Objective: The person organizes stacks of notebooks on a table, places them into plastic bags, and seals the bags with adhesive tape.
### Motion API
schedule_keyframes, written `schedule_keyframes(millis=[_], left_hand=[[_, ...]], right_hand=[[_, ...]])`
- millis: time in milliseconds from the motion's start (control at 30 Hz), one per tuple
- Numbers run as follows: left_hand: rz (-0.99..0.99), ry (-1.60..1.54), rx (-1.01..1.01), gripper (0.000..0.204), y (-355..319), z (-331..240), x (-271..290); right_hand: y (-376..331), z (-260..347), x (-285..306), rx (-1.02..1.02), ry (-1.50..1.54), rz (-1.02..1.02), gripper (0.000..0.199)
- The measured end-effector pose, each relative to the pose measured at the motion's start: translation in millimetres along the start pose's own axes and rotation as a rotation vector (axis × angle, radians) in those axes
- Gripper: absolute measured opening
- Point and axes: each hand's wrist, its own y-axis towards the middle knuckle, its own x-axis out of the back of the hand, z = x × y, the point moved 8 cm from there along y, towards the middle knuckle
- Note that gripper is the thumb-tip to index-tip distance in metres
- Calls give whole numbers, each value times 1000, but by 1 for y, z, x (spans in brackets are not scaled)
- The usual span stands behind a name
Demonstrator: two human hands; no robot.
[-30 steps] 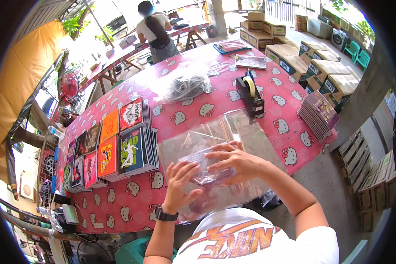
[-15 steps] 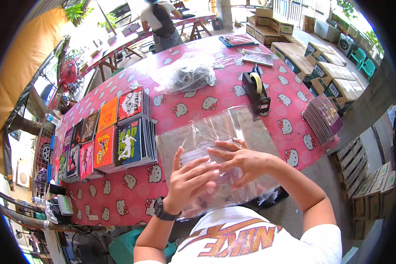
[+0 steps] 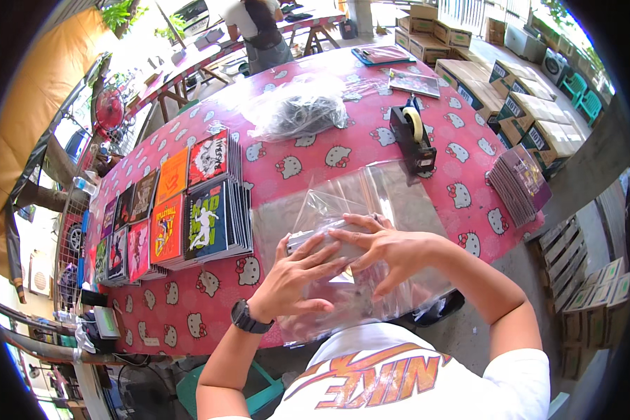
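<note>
Clear plastic wrap (image 3: pixel 413 203) lies over the table's near edge, with creases and bright reflections across it. Under the film, partly covered by my hands, is a bundle (image 3: pixel 302 239) whose pale, striped edge looks like stacked pages; its kind is hard to make out. My left hand (image 3: pixel 297 276), with a dark watch on its wrist, rests on the film with fingers spread. Beside it, my right hand (image 3: pixel 392 253) lies over the wrapped bundle, fingers stretched out and nearly meeting the left fingertips. Neither hand grips anything.
Stacks of colourful notebooks (image 3: pixel 204 220) stand left. A black tape dispenser (image 3: pixel 414 143) sits beyond the wrap, near a heap of plastic bags (image 3: pixel 297 115). More notebooks (image 3: pixel 519 183) lie at the right edge. Cartons (image 3: pixel 532 112) fill the floor behind; a person (image 3: pixel 262 35) stands at another table.
My left hand has turned from a raised, tilted pose to lie flatter on the film, its thumb now spread out. The right hand stays over the bundle with little shift.
</note>
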Motion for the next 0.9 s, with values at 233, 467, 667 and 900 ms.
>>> schedule_keyframes(millis=[233,467,667,900], left_hand=[[73,35,-9,75,4,-1,-11],[42,-2,40,69,-1,2,-8],[65,-25,59,67,2,2,-11],[61,-12,83,66,2,3,-8]], right_hand=[[18,-88,-5,-103,1256,-156,47],[-95,-260,42,-729,461,-1167,24],[-156,-375,28,-1156,241,-1127,34],[-141,-321,35,-886,293,-1290,22]])
